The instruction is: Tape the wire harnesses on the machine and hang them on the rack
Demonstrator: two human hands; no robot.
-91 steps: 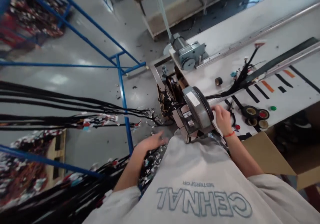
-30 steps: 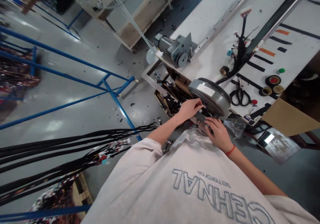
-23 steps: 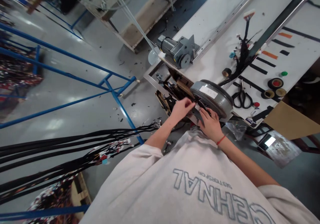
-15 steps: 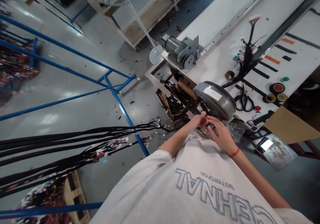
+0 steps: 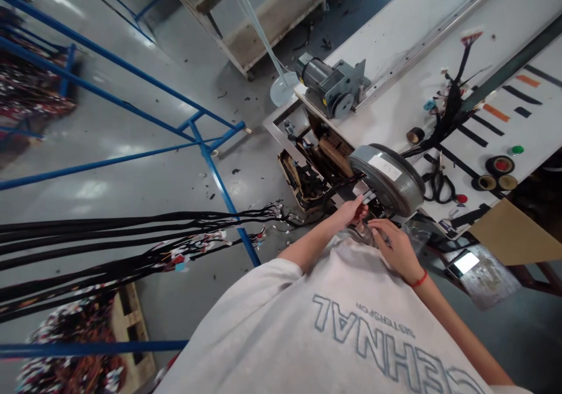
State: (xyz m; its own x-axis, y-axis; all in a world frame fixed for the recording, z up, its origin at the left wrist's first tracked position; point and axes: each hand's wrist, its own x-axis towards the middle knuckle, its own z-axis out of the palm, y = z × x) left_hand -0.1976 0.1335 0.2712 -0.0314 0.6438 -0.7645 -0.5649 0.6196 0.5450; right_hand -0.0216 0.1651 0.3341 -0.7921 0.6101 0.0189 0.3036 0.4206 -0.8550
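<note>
My left hand is closed in front of a round grey machine head at the table's corner. A small pale piece shows at its fingertips, too small to name surely. Just to the right, my right hand is held with its fingers loosely bent and apart, and nothing plain shows in it. A black wire harness runs from behind the machine head across the white table. Dark cable hangs by my left forearm. The space under the machine head is partly hidden.
Black scissors, tape rolls and tape strips lie on the table. A motor is mounted at its left edge. Left are blue rails with hanging harnesses. A carton of scraps stands below.
My hands have drawn apart slightly; before, their fingertips met by the machine head. The pale piece at the left fingertips shows more now. The whole view has shifted a little.
</note>
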